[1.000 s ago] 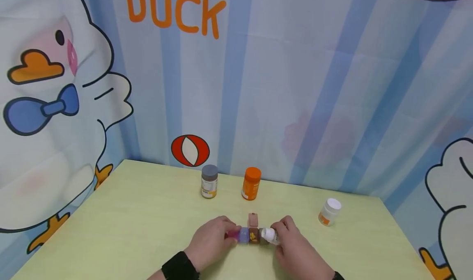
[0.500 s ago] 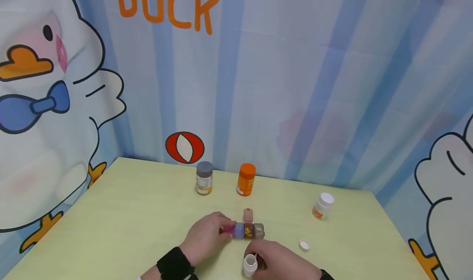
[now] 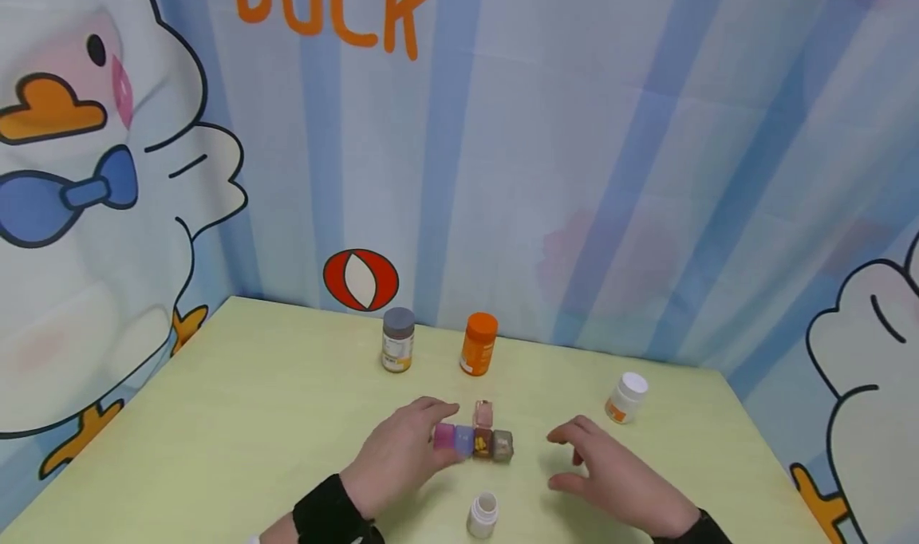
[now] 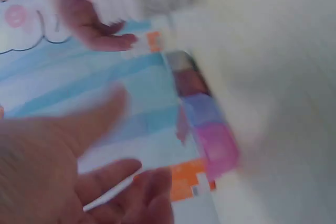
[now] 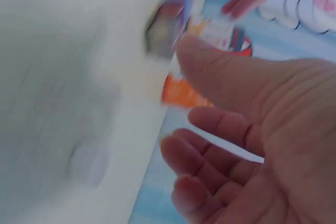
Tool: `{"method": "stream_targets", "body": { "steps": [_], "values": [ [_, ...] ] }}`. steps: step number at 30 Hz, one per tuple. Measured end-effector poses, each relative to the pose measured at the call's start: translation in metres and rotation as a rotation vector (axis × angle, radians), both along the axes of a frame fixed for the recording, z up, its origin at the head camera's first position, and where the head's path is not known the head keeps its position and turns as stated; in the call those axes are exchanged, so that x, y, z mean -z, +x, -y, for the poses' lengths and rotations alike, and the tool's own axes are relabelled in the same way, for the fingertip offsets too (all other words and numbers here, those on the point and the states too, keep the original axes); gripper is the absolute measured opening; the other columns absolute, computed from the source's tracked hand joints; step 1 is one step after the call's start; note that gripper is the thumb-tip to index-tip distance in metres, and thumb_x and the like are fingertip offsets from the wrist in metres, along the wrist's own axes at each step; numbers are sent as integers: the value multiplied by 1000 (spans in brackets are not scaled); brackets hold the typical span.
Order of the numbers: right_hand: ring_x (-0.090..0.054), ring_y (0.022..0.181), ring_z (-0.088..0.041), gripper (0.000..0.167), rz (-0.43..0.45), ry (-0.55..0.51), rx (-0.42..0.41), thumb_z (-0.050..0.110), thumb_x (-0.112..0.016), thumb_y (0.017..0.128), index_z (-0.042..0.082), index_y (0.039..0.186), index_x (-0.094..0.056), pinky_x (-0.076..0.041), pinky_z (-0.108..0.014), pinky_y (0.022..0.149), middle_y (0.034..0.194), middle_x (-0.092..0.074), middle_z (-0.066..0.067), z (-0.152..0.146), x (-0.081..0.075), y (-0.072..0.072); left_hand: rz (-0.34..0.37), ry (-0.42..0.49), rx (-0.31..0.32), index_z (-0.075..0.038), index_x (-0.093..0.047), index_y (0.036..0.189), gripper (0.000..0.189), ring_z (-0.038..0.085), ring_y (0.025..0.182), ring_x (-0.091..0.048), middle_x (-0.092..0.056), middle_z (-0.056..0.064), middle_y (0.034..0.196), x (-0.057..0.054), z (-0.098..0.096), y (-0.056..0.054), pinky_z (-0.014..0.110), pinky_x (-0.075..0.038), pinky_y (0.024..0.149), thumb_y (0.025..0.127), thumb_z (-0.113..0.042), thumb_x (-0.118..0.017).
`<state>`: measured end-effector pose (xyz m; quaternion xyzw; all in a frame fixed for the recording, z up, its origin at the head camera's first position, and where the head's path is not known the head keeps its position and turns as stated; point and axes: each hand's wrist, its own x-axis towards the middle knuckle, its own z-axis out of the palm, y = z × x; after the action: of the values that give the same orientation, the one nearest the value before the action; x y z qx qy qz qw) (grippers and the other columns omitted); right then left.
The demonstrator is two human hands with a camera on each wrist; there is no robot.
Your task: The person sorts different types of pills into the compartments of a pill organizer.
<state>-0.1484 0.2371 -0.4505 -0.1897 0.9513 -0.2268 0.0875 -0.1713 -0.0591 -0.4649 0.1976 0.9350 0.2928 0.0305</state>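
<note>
A small pill organizer point(image 3: 463, 440) lies mid-table, a row of pink, purple, brown and grey compartments. The brown one's lid point(image 3: 483, 414) is flipped up, and yellowish pieces show inside. My left hand point(image 3: 402, 455) is at the pink end, thumb and fingers spread around it; the left wrist view shows them apart from the pink compartment point(image 4: 218, 148). In front stands an uncapped white bottle point(image 3: 483, 516), upright and untouched. To the right, my right hand point(image 3: 621, 476) hovers with loosely bent fingers, holding nothing. A blurred white cap point(image 5: 88, 162) lies beneath it, hidden in the head view.
At the back of the yellow table point(image 3: 287, 368) stand a grey-capped bottle point(image 3: 398, 340) and an orange bottle point(image 3: 478, 344). A white-capped bottle point(image 3: 627, 398) stands at the right. Behind the table hangs a duck-print curtain point(image 3: 517, 169).
The white bottle, earlier tipped over the organizer in my right hand, now stands on the table. My right hand has let go and moved right. My left fingers have loosened from the pink end.
</note>
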Motion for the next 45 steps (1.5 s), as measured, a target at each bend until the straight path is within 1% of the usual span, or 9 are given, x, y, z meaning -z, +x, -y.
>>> {"method": "stream_targets", "body": {
  "steps": [3, 5, 8, 14, 22, 26, 31, 38, 45],
  "values": [
    [-51, 86, -13, 49, -5, 41, 139, 31, -77, 82, 15, 124, -57, -45, -28, 70, 119, -53, -3, -24, 5, -1, 244, 70, 93, -22, -59, 132, 76, 15, 95, -58, -64, -4, 111, -6, -5, 7, 38, -52, 83, 66, -54, -81],
    [-51, 85, -14, 51, 27, 48, 211, 29, -78, 80, 14, 124, -57, -46, -30, 72, 120, -52, -5, -35, 9, -2, 382, 96, 141, -24, -60, 129, 75, 14, 91, -57, -64, -8, 104, -5, -10, 13, 38, -51, 82, 63, -52, -83],
    [-51, 85, -14, 46, 51, 54, 239, 27, -78, 80, 14, 119, -59, -46, -32, 73, 112, -53, -5, -44, 17, -4, 465, 126, 180, -27, -65, 118, 57, 12, 90, -57, -64, -12, 100, 5, -17, 20, 39, -51, 84, 67, -41, -86],
    [-48, 80, -7, 19, -56, 94, 88, 18, -72, 85, 18, 100, -60, -45, -26, 70, 90, -49, 4, -34, 24, -4, 457, 180, 177, -28, -70, 102, 33, 13, 83, -54, -63, -13, 89, 21, -24, 26, 33, -47, 79, 73, -30, -85],
    [-50, 80, -4, 21, -113, 81, -159, 12, -70, 87, 20, 103, -59, -47, -21, 70, 92, -52, 10, 32, -21, 20, 353, 185, 176, -29, -72, 98, 29, 9, 78, -54, -64, -14, 83, 25, -23, 24, 29, -45, 75, 72, -34, -84],
    [-49, 84, -2, 25, -176, 129, -251, 8, -70, 86, 18, 107, -63, -48, -18, 74, 97, -53, 10, 55, -27, 27, 355, 201, 177, -27, -73, 96, 27, 9, 76, -54, -64, -13, 82, 25, -23, 25, 28, -43, 73, 73, -33, -84],
    [-50, 91, -1, 28, -186, 127, -317, 12, -72, 87, 24, 111, -65, -49, -18, 79, 101, -56, 14, 67, -20, 32, 401, 221, 170, -25, -73, 96, 27, 10, 74, -54, -65, -9, 80, 26, -25, 27, 28, -40, 69, 73, -30, -84],
    [-52, 87, 0, 24, -108, 89, -304, 23, -72, 87, 31, 108, -63, -49, -18, 78, 95, -55, 19, 75, -19, 32, 391, 205, 178, -24, -72, 95, 25, 9, 74, -56, -65, -11, 79, 26, -25, 26, 26, -44, 69, 74, -30, -84],
    [-50, 90, 1, 22, -240, 90, -404, 22, -69, 89, 25, 110, -68, -48, -14, 80, 100, -57, 14, 77, -14, 33, 446, 219, 169, -24, -73, 94, 24, 13, 75, -58, -67, -8, 79, 29, -25, 23, 29, -47, 71, 73, -29, -84]
  ]
}}
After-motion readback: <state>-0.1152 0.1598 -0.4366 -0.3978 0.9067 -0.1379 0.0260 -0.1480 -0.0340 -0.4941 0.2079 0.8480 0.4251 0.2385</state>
